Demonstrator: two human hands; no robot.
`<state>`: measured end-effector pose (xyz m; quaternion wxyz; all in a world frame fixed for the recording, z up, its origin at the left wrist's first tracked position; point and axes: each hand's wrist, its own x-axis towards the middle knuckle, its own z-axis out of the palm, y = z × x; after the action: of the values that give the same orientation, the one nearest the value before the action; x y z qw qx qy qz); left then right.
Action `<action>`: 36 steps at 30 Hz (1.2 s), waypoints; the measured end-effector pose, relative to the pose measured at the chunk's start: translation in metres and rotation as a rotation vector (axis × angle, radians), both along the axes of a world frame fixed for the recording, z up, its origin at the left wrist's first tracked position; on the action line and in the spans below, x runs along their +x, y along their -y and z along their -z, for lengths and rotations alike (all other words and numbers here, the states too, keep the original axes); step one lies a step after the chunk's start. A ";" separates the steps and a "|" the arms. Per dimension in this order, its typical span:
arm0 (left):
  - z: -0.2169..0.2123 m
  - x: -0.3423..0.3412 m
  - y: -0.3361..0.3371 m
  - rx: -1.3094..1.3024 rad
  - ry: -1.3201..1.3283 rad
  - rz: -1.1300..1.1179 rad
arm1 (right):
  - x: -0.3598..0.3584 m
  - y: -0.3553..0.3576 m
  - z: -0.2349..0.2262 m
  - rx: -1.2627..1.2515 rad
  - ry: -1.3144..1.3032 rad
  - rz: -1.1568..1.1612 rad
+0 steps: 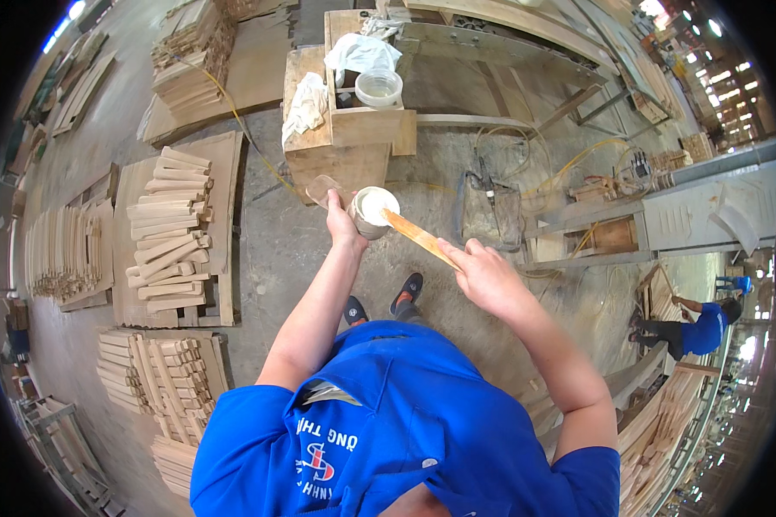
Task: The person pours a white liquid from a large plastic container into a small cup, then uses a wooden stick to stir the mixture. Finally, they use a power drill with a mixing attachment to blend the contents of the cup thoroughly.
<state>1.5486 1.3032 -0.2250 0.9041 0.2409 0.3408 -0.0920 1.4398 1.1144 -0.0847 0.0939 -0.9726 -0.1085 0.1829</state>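
Note:
My left hand (344, 221) grips a small round tub (373, 211) filled with white paste, held out in front of me above the concrete floor. My right hand (485, 274) holds a flat wooden stick (420, 237) whose far end rests at the tub's rim. A clear plastic lid or cup (322, 189) shows just behind my left hand. Both forearms reach forward from my blue shirt.
A wooden stand (336, 142) ahead carries a clear container (378, 88) and white rags (360, 53). Stacks of short wooden pieces (171, 233) lie on boards at the left. Hoses and a machine (578, 215) lie at the right, where a person in blue (703, 327) crouches.

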 end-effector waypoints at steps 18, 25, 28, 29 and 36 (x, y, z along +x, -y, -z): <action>0.027 -0.006 -0.003 -0.002 0.036 -0.058 | 0.013 0.002 -0.072 0.137 -0.185 0.058; 0.023 -0.014 -0.002 -0.207 0.086 0.048 | 0.012 0.012 0.007 1.132 -0.861 0.528; 0.012 -0.016 0.002 -0.224 0.063 0.057 | 0.002 0.010 0.036 1.315 -0.935 0.626; 0.012 -0.015 0.000 -0.226 0.061 0.060 | -0.001 0.006 0.044 1.348 -0.953 0.639; 0.015 -0.013 -0.007 -0.091 0.105 -0.041 | -0.022 0.009 0.043 1.229 -0.921 0.733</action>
<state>1.5353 1.3099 -0.2396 0.9323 0.1972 0.2934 -0.0761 1.4175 1.1058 -0.1278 0.6933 -0.5510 0.1823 0.4271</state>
